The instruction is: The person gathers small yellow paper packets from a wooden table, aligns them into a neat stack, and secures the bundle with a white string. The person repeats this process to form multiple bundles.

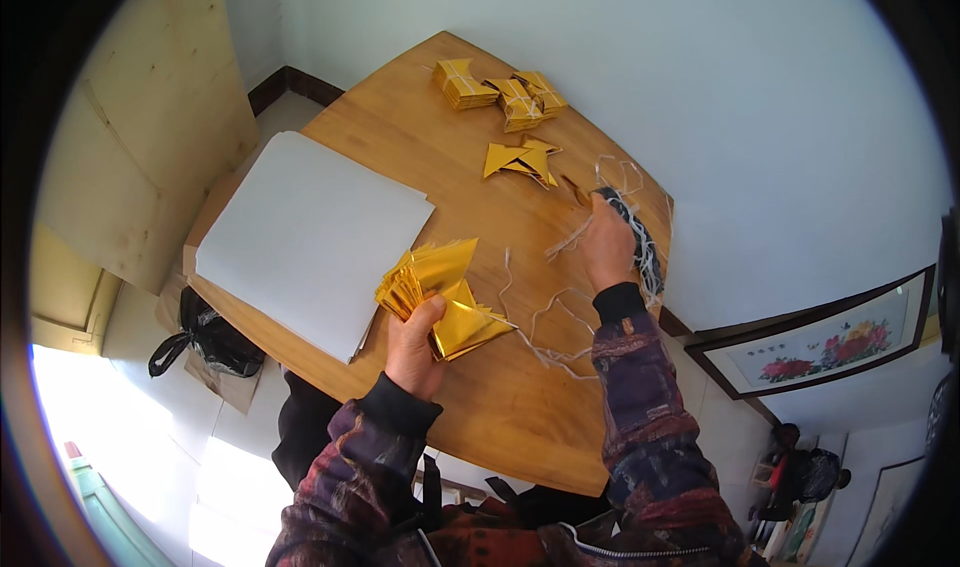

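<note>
My left hand (417,352) is closed round a thick stack of shiny gold folded paper pieces (462,325), thumb on top, over the table's near middle. The pieces fan out at the left of the stack. Farther off to the right, my right hand (608,245) has its fingers curled at a dark, elongated bundle wound with white string (645,252). What those fingers grip is hidden by the back of the hand. Loose white string (545,352) trails over the wood between my hands, close to the gold stack.
Gold paper bundles tied with string (463,84) stand at the table's far end, with loose gold folded pieces (523,159) nearer. A pile of large white sheets (310,237) covers the left side. The wooden table (520,427) reaches the wall at right. A black bag (225,342) lies below.
</note>
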Demonstrator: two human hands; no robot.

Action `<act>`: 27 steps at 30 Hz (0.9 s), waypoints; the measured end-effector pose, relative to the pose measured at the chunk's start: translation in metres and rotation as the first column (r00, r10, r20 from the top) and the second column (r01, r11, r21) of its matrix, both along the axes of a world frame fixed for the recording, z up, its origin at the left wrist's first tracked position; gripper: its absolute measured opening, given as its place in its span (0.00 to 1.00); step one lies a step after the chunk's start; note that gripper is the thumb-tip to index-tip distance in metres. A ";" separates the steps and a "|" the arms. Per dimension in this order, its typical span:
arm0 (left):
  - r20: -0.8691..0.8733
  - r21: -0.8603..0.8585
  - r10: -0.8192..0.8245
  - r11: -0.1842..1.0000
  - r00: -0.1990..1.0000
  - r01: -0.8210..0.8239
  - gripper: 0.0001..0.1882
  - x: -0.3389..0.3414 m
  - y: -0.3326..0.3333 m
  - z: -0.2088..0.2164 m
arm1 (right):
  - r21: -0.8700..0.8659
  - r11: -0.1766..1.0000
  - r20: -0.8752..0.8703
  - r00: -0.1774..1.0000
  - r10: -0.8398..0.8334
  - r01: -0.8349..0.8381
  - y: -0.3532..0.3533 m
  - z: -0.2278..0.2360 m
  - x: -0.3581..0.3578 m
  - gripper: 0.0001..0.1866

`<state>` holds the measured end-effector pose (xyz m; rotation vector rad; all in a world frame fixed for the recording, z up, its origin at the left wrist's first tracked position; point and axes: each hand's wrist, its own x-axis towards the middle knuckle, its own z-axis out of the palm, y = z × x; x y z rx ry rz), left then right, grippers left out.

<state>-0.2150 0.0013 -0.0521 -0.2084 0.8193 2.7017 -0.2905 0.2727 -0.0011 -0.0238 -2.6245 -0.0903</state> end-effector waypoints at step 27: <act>-0.108 0.032 -0.062 0.997 0.992 0.066 0.17 0.004 -0.004 0.007 | -0.094 0.795 0.228 0.764 0.603 -0.599 -0.134 0.034 0.116 0.18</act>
